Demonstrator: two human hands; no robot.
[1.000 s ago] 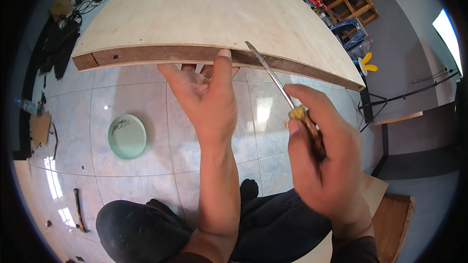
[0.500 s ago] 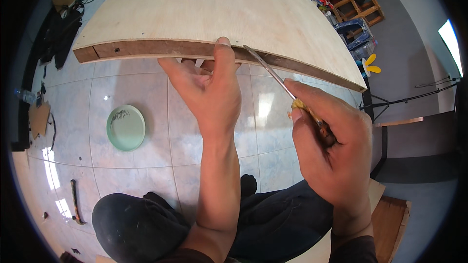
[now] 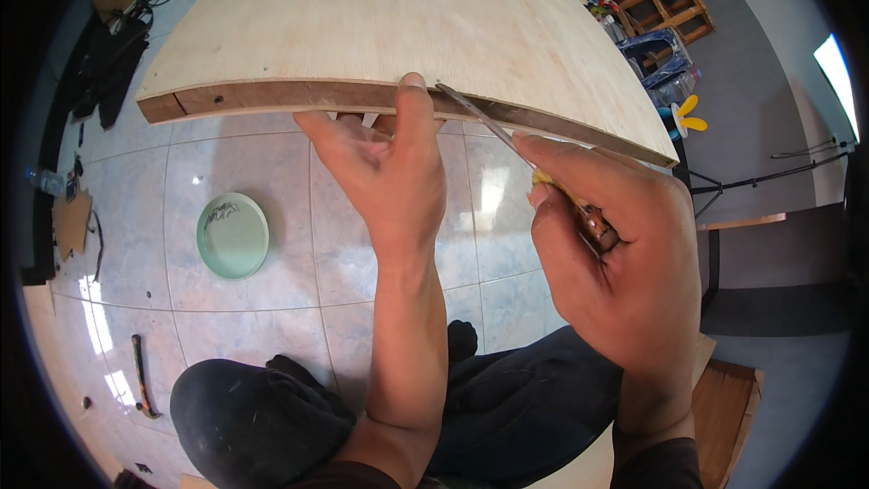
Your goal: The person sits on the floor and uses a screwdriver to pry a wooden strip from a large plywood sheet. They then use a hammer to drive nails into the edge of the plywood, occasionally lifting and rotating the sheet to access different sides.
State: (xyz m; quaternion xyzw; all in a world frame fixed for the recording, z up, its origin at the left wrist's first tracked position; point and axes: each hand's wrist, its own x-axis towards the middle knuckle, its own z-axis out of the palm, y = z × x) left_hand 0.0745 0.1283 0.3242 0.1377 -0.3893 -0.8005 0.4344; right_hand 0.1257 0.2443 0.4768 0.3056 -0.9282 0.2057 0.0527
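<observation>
A person sat on a tiled floor [image 3: 272, 172] and looked down at a large pale plywood board [image 3: 398, 18] that spread away from them, above their knees. Its near edge [image 3: 299, 96], a darker brown strip, ran across the view from left to right, bending lower toward the right.

The left hand [image 3: 385, 172] reached straight forward. Its thumb pressed on the face of the edge strip, while the fingers curled under the board and out of sight. So this hand was clamped on the board's rim.

The right hand [image 3: 625, 263] sat nearer the body and to the right. It was closed in a fist around the handle of a tool [image 3: 507, 140] with a thin metal shaft. The handle showed yellow and dark brown between the fingers. The shaft slanted up and to the left, and its tip met the edge strip just right of the left thumb. I could not tell what kind of tip it had.

The tool's long axis therefore crossed the edge at an angle, and the left hand was the nearer one to the contact point.

A green plate [image 3: 233, 235] lay on the floor to the left, well apart from both hands. A small hammer [image 3: 140, 376] lay farther left, near the knee.
</observation>
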